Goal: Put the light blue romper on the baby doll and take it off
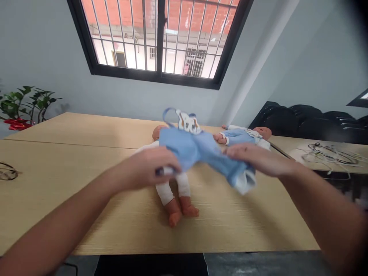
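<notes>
A small pair of blue doll overalls (191,145) with white cuffs and an animal-face bib is held up in the air. My left hand (152,165) is closed on one trouser leg, its cuff partly covered by my fingers. On the other leg, my right hand (255,157) pinches the cloth above the white cuff, slightly blurred. Behind the overalls a doll (184,188) in white clothing lies on its back on the table, bare feet toward me. The overalls and my left hand hide much of its body, and only part of its head shows.
A second doll (241,136) in blue overalls lies farther back on the right of the wooden table (71,214). Tangled cables (330,155) lie on the far right, with black chairs (299,119) behind. Glasses (8,171) sit at the left edge, near a potted plant (27,101).
</notes>
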Action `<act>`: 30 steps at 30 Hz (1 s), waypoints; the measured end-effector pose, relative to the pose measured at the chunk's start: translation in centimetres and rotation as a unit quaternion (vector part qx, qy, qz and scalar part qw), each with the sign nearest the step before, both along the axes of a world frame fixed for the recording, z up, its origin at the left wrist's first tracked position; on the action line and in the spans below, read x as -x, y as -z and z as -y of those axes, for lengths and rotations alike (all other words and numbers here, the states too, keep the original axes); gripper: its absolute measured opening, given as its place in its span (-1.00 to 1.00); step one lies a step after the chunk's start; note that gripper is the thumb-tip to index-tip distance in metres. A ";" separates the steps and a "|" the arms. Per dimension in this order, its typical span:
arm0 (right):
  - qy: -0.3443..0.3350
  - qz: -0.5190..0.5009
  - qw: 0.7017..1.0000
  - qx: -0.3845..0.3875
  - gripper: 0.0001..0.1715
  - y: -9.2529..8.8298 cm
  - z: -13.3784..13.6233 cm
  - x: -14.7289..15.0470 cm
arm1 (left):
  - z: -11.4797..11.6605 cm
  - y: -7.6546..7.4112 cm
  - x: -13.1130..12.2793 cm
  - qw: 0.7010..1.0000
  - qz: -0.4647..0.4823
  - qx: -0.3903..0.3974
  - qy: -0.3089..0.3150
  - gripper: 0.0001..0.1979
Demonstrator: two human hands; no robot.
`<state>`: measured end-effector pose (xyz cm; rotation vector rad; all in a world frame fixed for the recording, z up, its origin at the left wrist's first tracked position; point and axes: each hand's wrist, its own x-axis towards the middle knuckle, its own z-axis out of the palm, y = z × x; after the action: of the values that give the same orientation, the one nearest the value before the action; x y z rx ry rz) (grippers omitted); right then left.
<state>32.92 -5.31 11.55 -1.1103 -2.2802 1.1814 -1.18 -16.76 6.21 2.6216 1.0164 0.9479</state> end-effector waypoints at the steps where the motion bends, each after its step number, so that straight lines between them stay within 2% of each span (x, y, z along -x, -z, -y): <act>1: -0.068 0.072 0.994 0.054 -0.51 1.2 1.4 -0.3 | 1.3 1.4 -0.5 0.997 -0.030 0.061 0.037 -0.81; 3: -0.168 0.163 0.966 0.107 -0.49 3.5 3.5 -0.2 | 2.8 4.2 -1.3 0.983 -0.086 0.142 0.073 -0.57; 4: -0.187 0.177 0.961 0.103 -0.51 4.6 4.0 0.2 | 3.0 5.3 -1.6 0.982 -0.090 0.152 0.073 -0.51; 6: -0.178 0.190 0.965 0.041 -0.55 6.5 3.8 1.6 | 2.0 7.1 -1.9 0.985 -0.079 0.141 0.052 -0.50; 8: -0.126 0.183 0.972 -0.076 -0.60 8.6 1.9 3.7 | -0.3 8.3 -2.0 0.993 -0.056 0.108 0.004 -0.54; 11: -0.077 0.119 0.963 -0.228 -0.72 12.4 -2.3 7.1 | -4.8 10.0 -2.2 0.992 -0.040 0.062 -0.099 -0.42; 12: -0.070 0.112 0.959 -0.250 -0.70 13.7 -3.6 8.0 | -6.2 10.5 -2.3 0.990 -0.044 0.060 -0.116 -0.36; 14: -0.078 0.104 0.958 -0.255 -0.78 15.9 -5.4 9.0 | -8.4 11.4 -2.6 0.987 -0.075 0.064 -0.125 -0.27; 16: -0.076 0.061 0.959 -0.267 -0.84 17.4 -6.0 9.3 | -9.6 11.8 -2.8 0.983 -0.118 0.054 -0.129 -0.24; 19: -0.021 -0.049 0.940 -0.338 -0.79 18.0 -5.3 8.9 | -9.6 11.9 -2.9 0.977 -0.148 0.001 -0.154 -0.41; 21: 0.017 -0.087 0.908 -0.408 -0.80 17.6 -4.3 8.8 | -9.0 11.8 -2.7 0.976 -0.124 -0.054 -0.168 -0.54; 24: 0.033 -0.088 0.856 -0.508 -0.85 17.1 -3.1 8.9 | -8.0 11.9 -2.4 0.976 -0.069 -0.128 -0.165 -0.66; 26: 0.032 -0.089 0.835 -0.543 -0.88 17.1 -2.6 9.1 | -7.5 12.1 -2.1 0.978 -0.040 -0.135 -0.153 -0.72; 30: 0.029 -0.112 0.821 -0.559 -0.87 17.6 -1.9 9.1 | -7.0 12.5 -1.6 0.986 0.039 -0.087 -0.136 -0.86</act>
<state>23.81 -3.39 -6.02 -0.4965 -2.1193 -0.1697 0.42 -9.78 -6.27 2.5994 1.3518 1.2411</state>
